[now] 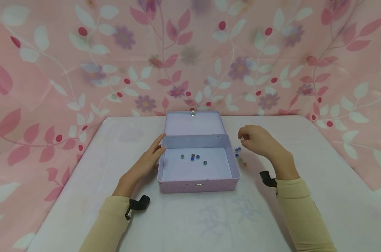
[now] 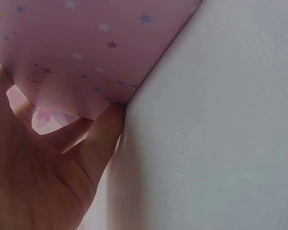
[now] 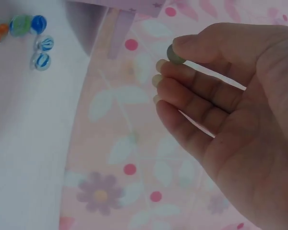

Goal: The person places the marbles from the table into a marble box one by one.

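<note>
A lilac tin box (image 1: 179, 187) with a star pattern stands on the white table, its lid (image 1: 194, 123) tipped back. Several glass marbles, among them a green one (image 1: 182, 156), lie scattered on its floor. My left hand (image 1: 144, 163) rests against the box's left side; in the left wrist view the thumb (image 2: 105, 136) touches the starry wall near its bottom edge. To the right of the box and above the table, my right hand (image 1: 262, 141) pinches a dark green marble (image 3: 174, 55) between thumb and fingertips. The other right fingers are partly bent.
Right of the box, several loose marbles lie close together on the white cloth (image 1: 190, 224), including an orange one (image 1: 244, 164) and a blue one (image 1: 236, 155). A pink floral curtain (image 1: 190, 63) hangs behind the table's back edge. Black wrist cameras sit at both cuffs.
</note>
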Motion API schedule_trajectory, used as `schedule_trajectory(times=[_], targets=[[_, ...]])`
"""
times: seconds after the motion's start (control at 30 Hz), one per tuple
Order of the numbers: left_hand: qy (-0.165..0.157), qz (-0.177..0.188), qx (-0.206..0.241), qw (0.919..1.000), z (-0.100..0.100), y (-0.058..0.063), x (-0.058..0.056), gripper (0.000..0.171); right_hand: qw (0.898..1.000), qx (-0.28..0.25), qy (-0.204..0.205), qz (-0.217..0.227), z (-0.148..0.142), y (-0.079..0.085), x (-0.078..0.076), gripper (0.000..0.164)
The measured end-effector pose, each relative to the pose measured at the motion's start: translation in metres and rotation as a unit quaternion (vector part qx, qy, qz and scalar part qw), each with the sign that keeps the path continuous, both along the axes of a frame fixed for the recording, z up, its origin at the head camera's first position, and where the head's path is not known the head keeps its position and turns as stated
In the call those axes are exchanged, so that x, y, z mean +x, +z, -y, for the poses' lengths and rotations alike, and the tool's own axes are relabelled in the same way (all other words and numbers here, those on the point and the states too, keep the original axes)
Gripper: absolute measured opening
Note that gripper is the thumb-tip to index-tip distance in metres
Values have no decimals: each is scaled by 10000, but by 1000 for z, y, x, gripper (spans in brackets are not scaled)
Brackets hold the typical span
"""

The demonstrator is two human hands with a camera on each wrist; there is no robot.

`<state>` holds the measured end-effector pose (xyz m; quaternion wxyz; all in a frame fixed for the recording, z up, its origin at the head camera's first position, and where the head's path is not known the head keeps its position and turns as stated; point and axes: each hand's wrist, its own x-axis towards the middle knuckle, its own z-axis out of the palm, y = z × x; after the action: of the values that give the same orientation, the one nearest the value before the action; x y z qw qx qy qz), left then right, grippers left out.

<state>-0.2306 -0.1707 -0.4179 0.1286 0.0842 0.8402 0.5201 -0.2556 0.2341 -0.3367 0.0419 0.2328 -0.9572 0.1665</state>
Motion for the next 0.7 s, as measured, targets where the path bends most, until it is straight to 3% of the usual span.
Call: schedule_trajectory(times=[0.47,0.7], targets=[[11,-3,-54,10000,1,-2,-1,58,9976,-358,445,-400,28,6,12,13],[17,-17,-40,10000,0,0,1,61,9972,-377,565,-326,44,5,19,13]])
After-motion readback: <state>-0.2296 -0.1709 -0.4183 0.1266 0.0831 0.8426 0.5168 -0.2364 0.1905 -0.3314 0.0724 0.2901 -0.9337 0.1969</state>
